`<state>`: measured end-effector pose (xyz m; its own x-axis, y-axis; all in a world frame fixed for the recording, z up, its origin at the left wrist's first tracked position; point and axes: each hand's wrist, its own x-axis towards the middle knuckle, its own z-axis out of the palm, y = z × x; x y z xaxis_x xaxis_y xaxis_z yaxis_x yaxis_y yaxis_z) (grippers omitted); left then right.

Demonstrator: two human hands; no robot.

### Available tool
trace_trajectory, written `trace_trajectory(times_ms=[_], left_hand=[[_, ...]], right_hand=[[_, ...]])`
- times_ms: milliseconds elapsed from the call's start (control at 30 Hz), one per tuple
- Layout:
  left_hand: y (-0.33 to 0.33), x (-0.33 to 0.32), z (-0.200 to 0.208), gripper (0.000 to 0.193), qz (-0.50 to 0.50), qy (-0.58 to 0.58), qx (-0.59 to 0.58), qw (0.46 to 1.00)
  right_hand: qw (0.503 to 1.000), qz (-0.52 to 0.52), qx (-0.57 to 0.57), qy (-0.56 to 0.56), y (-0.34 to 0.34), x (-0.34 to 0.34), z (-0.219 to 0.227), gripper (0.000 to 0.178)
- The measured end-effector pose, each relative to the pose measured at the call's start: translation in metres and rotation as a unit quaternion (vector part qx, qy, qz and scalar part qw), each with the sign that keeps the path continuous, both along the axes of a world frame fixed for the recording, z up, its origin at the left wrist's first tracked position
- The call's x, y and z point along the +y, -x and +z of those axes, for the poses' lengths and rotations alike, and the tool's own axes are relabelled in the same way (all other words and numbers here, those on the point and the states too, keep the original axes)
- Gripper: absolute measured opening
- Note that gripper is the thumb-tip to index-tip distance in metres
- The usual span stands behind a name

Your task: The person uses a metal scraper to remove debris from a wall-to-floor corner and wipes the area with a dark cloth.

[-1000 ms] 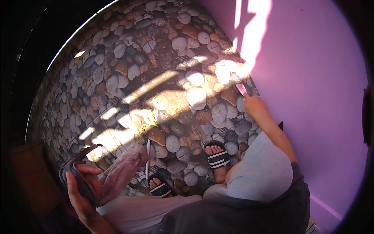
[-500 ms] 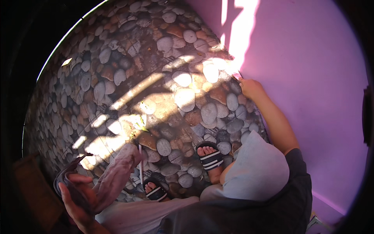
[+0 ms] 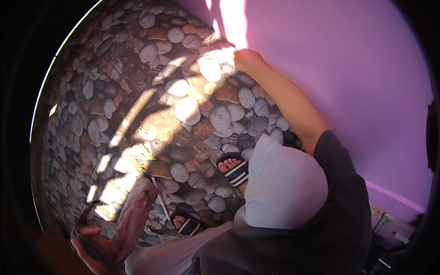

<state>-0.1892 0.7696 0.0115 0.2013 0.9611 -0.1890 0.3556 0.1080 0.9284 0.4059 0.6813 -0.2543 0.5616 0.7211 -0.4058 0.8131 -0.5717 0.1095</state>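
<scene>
My left hand [image 3: 94, 250], at the lower left, has a crumpled pinkish-grey cloth [image 3: 133, 215] with a darker fold [image 3: 82, 227] draped round the fingers. Its thumb and fingers show only in part. My right arm reaches far forward along the purple wall [image 3: 330, 68]. The right hand [image 3: 247, 59] is closed low against the wall, where it meets the pebble-patterned floor [image 3: 220, 119]. Whatever those fingers hold, if anything, is hidden by the hand and the bright sunlight beside it.
My feet, in striped sandals [image 3: 237, 173], are on the floor. A thin pale stick [image 3: 161, 199] lies between the cloth and the left sandal. A small green leaf [image 3: 147, 157] is close by. Several unclear objects, one pale and box-like [image 3: 389, 227], stand at the lower right.
My right hand has moved farther forward along the foot of the wall, its arm stretching out. The view has turned slightly. My left hand still has the cloth.
</scene>
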Motion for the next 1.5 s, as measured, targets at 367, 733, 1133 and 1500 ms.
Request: trace_trajectory(times_ms=[367,733,1133,1500], left_hand=[[0.070,0.019,-0.020,0.049,-0.066,0.180,-0.003,0.981],[0.014,-0.019,0.009,0.065,0.030,0.073,0.096,0.992],[-0.001,-0.023,0.018,0.066,0.015,0.063,0.108,0.992],[-0.008,-0.020,0.015,0.062,0.011,0.068,0.078,0.995]], right_hand=[[0.976,-0.181,0.112,-0.048,0.147,-0.162,0.010,0.051],[0.974,-0.214,0.066,0.044,0.142,-0.369,0.050,0.048],[0.993,-0.108,0.050,0.006,0.071,-0.291,0.017,0.046],[0.994,-0.075,0.045,0.059,0.066,-0.259,0.050,0.042]])
